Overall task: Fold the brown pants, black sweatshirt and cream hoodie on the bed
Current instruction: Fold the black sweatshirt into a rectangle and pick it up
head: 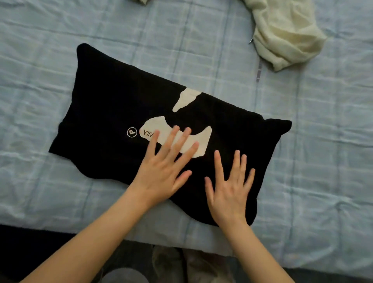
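The black cotton sweatshirt with cream patch prints (105, 105) lies across the middle of the bed, on a pale blue checked sheet (40, 60). It has already been brought into a long, roughly rectangular band, with no sleeve showing loose at either end. The edges are wavy rather than straight, and the corners at the far left and right bulge a little.

Both hands rest flat on its near half. The left hand (163, 167) has straight, spread fingers lying over the larger cream patch (203, 139), just beside a small round white "P" logo (131, 132). The right hand (230, 187) is likewise spread with its fingers apart, palm down on plain black cloth near the right end. Neither hand grips or pinches anything; they look to be pressing or smoothing the fabric.

The cream fleece hoodie (282, 32) sits in a crumpled heap at the far right corner of the view, well apart from the sweatshirt and clearly unfolded. A scrap of dull brownish cloth (143, 1) shows at the top edge; it may be the brown pants, but too little is visible to tell, or to say whether they are folded.

By this reading the task is somewhere near its middle. The sweatshirt probably needs a last fold across its length to make a compact stack, and the hoodie has yet to be started.
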Demonstrator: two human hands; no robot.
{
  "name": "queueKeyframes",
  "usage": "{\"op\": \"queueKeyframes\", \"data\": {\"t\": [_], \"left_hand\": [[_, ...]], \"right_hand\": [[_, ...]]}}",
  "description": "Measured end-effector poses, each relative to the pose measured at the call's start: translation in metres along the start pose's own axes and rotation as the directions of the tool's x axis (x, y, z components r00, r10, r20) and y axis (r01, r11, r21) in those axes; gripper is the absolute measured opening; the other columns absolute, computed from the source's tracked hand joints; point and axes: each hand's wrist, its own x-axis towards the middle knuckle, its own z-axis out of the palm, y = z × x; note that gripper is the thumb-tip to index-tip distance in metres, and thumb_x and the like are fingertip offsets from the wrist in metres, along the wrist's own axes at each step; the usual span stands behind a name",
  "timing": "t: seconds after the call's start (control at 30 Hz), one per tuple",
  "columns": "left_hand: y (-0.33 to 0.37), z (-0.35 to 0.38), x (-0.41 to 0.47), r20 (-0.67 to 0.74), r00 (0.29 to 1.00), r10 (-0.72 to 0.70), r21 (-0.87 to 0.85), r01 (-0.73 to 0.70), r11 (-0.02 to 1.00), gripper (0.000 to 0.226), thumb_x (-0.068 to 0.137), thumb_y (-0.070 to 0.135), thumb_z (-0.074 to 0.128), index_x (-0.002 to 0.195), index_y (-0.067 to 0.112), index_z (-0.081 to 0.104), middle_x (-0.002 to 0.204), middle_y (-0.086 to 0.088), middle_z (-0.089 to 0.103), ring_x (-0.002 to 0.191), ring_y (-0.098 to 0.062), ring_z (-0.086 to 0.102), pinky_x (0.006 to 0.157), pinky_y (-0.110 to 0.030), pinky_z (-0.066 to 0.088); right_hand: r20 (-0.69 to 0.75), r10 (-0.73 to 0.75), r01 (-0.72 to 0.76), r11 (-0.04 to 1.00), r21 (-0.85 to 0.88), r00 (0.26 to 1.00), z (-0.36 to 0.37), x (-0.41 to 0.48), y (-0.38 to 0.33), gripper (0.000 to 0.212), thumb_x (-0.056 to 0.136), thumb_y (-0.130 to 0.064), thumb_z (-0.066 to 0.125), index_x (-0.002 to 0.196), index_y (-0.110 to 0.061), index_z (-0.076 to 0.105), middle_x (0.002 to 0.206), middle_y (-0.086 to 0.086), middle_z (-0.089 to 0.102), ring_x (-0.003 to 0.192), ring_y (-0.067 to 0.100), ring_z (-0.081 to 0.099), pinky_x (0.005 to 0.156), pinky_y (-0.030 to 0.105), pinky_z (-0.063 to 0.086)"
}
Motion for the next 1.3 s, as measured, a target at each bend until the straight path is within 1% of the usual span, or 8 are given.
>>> {"op": "queueKeyframes", "data": {"t": [0.07,0.23,0.33,0.43,0.63,0.8,1.1,1.3], "left_hand": [[0.021,0.01,-0.01,0.045,0.994,0.104,-0.014,-0.103,0.995,0.067,0.099,0.051,0.031,0.156,0.019,0.018,0.164,-0.014,0.007,0.151,-0.033,0.006,0.119,-0.057,0.007],[0.025,0.004,-0.012,0.188,0.981,0.05,-0.017,-0.048,0.999,0.066,0.096,0.047,0.035,0.155,0.017,0.025,0.162,-0.016,0.017,0.15,-0.034,0.014,0.118,-0.057,0.018],[0.028,-0.017,0.01,0.068,0.997,0.031,-0.095,-0.025,0.995,0.062,0.096,0.045,0.037,0.152,0.017,0.033,0.16,-0.015,0.025,0.149,-0.034,0.018,0.119,-0.056,0.014],[0.03,-0.027,0.052,-0.045,0.999,-0.003,-0.089,-0.001,0.996,0.059,0.099,0.042,0.034,0.153,0.018,0.031,0.161,-0.006,0.023,0.15,-0.028,0.015,0.12,-0.055,0.009],[0.026,0.023,0.095,0.179,0.983,-0.037,-0.036,0.044,0.998,0.06,0.101,0.046,0.022,0.156,0.022,0.019,0.163,-0.003,0.017,0.151,-0.026,0.009,0.122,-0.05,0.001],[0.025,0.035,0.094,0.151,0.987,-0.05,-0.115,0.068,0.991,0.059,0.1,0.045,0.028,0.155,0.023,0.023,0.162,-0.004,0.023,0.15,-0.026,0.016,0.122,-0.049,0.008],[0.024,0.043,0.097,0.106,0.993,-0.06,-0.146,0.075,0.986,0.06,0.097,0.043,0.036,0.153,0.024,0.028,0.16,-0.004,0.027,0.149,-0.027,0.021,0.122,-0.049,0.008],[0.019,0.032,0.097,0.136,0.989,-0.057,-0.255,0.09,0.963,0.06,0.095,0.043,0.041,0.152,0.025,0.032,0.16,-0.001,0.029,0.149,-0.024,0.02,0.122,-0.048,0.008]], "right_hand": [[0.03,0.02,-0.019,1.0,-0.022,0.999,0.004,-0.013,0.012,0.067,0.098,-0.05,0.038,0.159,-0.028,0.019,0.164,0.022,0.01,0.15,0.049,0.004,0.119,0.063,0.012],[0.061,0.03,-0.034,0.997,0.064,0.998,-0.008,-0.008,0.0,0.064,0.097,-0.044,0.048,0.156,-0.028,0.029,0.162,0.023,0.019,0.147,0.053,0.013,0.116,0.066,0.02],[-0.13,0.098,-0.076,0.983,0.168,0.987,-0.03,0.013,0.004,0.063,0.096,-0.037,0.047,0.156,-0.027,0.031,0.161,0.02,0.024,0.148,0.046,0.018,0.116,0.061,0.024],[-0.23,0.099,-0.061,0.984,0.168,0.968,-0.042,0.059,0.005,0.061,0.098,-0.035,0.042,0.157,-0.026,0.028,0.163,0.012,0.025,0.151,0.034,0.017,0.119,0.055,0.015],[-0.032,0.111,-0.108,0.992,0.063,0.993,0.003,0.096,0.035,0.057,0.103,-0.044,0.032,0.158,-0.034,0.02,0.166,0.002,0.019,0.154,0.027,0.01,0.122,0.055,0.009],[-0.07,0.108,-0.101,0.99,0.103,0.992,0.019,0.095,0.037,0.058,0.102,-0.045,0.032,0.158,-0.034,0.02,0.166,0.002,0.019,0.154,0.026,0.009,0.122,0.054,0.006],[-0.081,0.123,-0.114,0.987,0.112,0.989,0.021,0.098,0.034,0.059,0.099,-0.041,0.036,0.156,-0.031,0.026,0.164,0.004,0.024,0.153,0.028,0.012,0.122,0.055,0.009],[-0.045,0.137,-0.131,0.984,0.118,0.99,0.011,0.098,0.029,0.059,0.097,-0.041,0.035,0.154,-0.027,0.033,0.162,0.007,0.029,0.151,0.031,0.019,0.12,0.058,0.013]]}}
